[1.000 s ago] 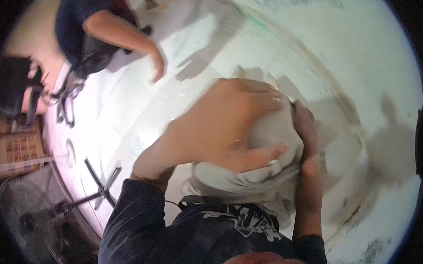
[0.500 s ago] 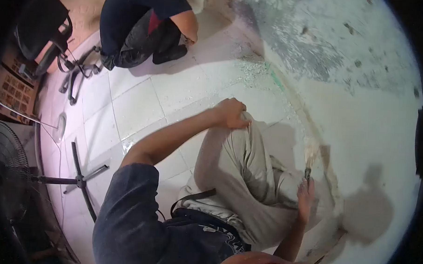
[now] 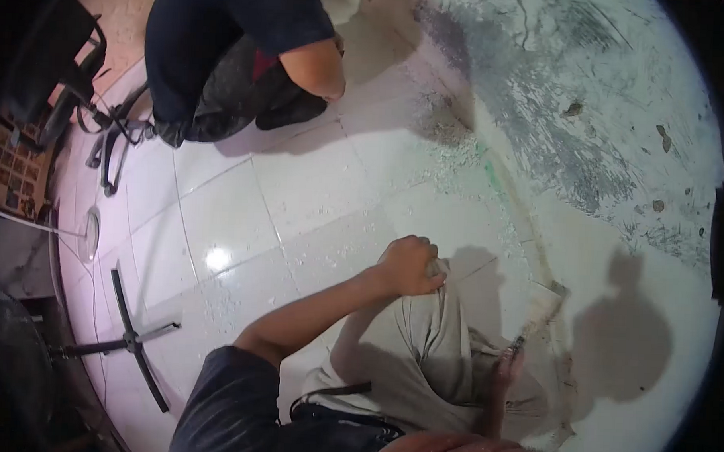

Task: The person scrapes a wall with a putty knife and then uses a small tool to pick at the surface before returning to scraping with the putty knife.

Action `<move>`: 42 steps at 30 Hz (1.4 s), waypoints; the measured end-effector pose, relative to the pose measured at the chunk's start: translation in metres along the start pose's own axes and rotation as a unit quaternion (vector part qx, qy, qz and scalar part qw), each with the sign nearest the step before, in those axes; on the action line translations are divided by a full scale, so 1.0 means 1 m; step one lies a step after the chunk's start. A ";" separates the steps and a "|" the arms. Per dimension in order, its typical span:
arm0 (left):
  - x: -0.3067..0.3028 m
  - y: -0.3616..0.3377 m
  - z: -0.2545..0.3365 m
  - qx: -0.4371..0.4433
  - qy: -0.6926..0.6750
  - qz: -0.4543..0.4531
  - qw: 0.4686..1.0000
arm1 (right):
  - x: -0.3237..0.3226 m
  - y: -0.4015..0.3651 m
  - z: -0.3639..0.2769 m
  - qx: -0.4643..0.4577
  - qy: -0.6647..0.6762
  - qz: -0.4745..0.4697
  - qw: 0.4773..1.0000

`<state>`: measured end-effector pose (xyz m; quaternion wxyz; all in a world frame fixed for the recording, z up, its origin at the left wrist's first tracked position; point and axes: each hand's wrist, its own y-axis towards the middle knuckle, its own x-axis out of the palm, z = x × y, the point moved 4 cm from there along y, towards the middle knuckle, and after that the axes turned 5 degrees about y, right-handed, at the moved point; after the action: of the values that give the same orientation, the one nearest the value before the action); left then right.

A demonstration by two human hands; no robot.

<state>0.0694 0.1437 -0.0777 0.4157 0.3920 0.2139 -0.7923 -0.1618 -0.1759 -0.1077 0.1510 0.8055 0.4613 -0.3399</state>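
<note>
My left hand [image 3: 412, 265] rests on my bent knee, its fingers curled over the cloth of my light trouser leg [image 3: 422, 332]. Low on the right, my right hand [image 3: 507, 366] is closed around the dark handle of a scraper [image 3: 541, 309]. The scraper's wide, pale blade points up and to the right, by the line where floor and wall meet. Whether the blade touches the surface is hard to tell. My right fingers are partly blurred.
The wall [image 3: 572, 154] has grey, scraped patches. Pale flakes [image 3: 452, 161] litter the tile floor [image 3: 227, 213] along its foot. A crouching person [image 3: 232, 62] is ahead on the left. A black stand base [image 3: 131, 341] and an office chair [image 3: 110, 129] stand at the left.
The view has shifted, so my knee and left hand sit lower in it. The scraper has tilted to the right in my right hand. The other person's forearm has drawn in.
</note>
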 end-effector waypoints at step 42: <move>-0.005 -0.008 0.025 0.064 -0.001 0.023 0.998 | -0.026 -0.035 -0.005 0.131 0.698 -0.113 0.695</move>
<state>0.0535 0.1334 -0.0587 0.4078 0.4220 0.1535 -0.7950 -0.1984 -0.1711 -0.0834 -0.3607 0.7648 0.4725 0.2484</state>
